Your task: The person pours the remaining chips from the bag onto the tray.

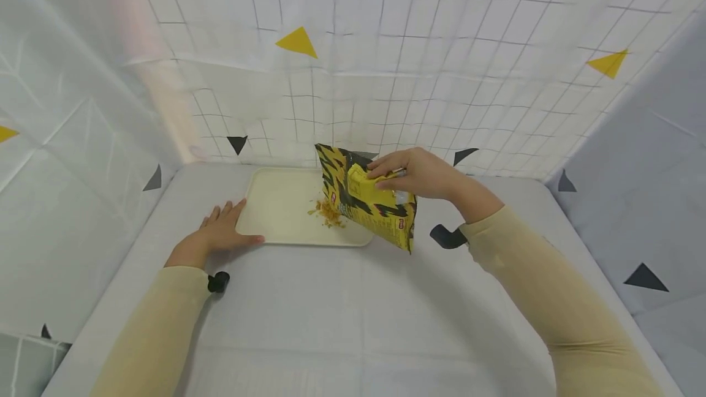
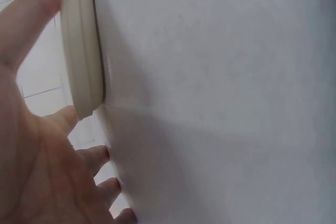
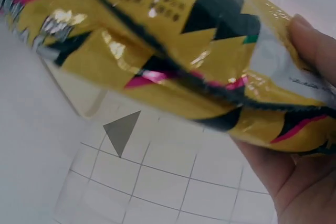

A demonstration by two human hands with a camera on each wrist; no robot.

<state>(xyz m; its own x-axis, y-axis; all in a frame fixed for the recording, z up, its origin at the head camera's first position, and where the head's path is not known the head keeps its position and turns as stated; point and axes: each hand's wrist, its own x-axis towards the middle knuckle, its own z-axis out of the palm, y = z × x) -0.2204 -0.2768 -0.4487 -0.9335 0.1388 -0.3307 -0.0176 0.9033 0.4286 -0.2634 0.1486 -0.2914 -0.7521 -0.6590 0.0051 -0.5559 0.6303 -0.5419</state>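
A yellow and black snack bag [image 1: 366, 198] is in my right hand [image 1: 421, 173], gripped between thumb and fingers from above. It tilts down to the left over the right part of a cream tray [image 1: 278, 204]. Under its lower left side lies a small heap of golden-brown crumbs [image 1: 331, 213] on the tray. My left hand [image 1: 220, 231] rests at the tray's front left corner with spread fingers, the thumb along the front edge. In the left wrist view, the thumb and a fingertip touch the tray's rim [image 2: 83, 51]. The right wrist view shows the bag's long seam [image 3: 157, 45].
White cloth [image 1: 298, 311] covers the table. Behind the tray rises a white gridded wall sheet [image 1: 419, 97] with yellow and dark triangles. Pale side sheets [image 1: 629, 201] flank the table. Both wrists wear small black cameras [image 1: 219, 282].
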